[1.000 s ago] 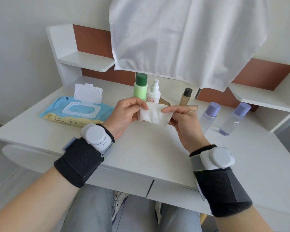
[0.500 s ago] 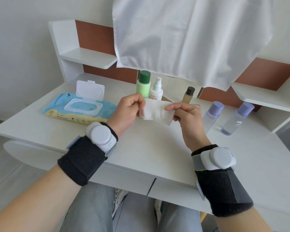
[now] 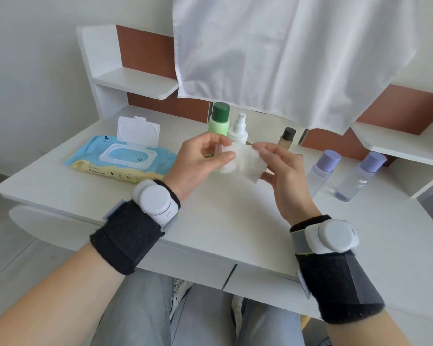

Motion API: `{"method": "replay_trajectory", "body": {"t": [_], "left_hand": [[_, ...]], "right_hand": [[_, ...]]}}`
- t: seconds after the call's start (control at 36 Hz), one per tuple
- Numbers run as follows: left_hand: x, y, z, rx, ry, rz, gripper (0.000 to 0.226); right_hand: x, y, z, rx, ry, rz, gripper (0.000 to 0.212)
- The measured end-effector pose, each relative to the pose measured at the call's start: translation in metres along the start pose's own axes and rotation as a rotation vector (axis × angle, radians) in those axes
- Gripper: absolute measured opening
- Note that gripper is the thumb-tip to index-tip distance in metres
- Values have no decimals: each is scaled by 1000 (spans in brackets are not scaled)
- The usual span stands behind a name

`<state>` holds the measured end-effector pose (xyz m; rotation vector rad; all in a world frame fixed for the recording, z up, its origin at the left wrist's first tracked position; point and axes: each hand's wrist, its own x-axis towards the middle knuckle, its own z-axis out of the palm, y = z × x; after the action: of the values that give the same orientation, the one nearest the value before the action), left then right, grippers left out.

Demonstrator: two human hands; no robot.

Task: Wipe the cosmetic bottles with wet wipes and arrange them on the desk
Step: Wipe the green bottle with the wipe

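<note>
White wet wipe (image 3: 240, 163) is spread between the hands: the left hand (image 3: 200, 158) pinches one edge, and the right hand (image 3: 285, 173) touches the other, grip unclear. The green bottle (image 3: 219, 121), spray bottle (image 3: 239, 132) and brown bottle (image 3: 286, 141) stand beyond the hands, the purple-capped bottles (image 3: 321, 168) right of them. All are untouched, so wiping has probably not begun.

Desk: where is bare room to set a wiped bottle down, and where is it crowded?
Bare: the wide front strip of the desk, between the wipes pack and the purple-capped bottles; also the near right corner. Crowded: the back edge, where green bottle, spray bottle and brown bottle stand close.
</note>
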<state>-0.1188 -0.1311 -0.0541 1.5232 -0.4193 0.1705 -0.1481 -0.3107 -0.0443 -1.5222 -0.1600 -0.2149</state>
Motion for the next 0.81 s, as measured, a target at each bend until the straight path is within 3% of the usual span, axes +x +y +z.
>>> {"method": "replay_trajectory", "body": {"t": [0.25, 0.5, 0.64, 0.81], "left_hand": [[0, 0, -2, -55, -16, 36, 32], [0, 1, -2, -99, -19, 16, 40], [1, 3, 0, -120, -26, -30, 41], [-2, 5, 3, -109, -79, -59, 38]], "right_hand": [[3, 5, -2, 39, -38, -84, 46], [4, 2, -6, 217, -142, 61, 71], [1, 0, -6, 185, -273, 169, 64], [-3, -3, -2, -50, -279, 234, 41]]}}
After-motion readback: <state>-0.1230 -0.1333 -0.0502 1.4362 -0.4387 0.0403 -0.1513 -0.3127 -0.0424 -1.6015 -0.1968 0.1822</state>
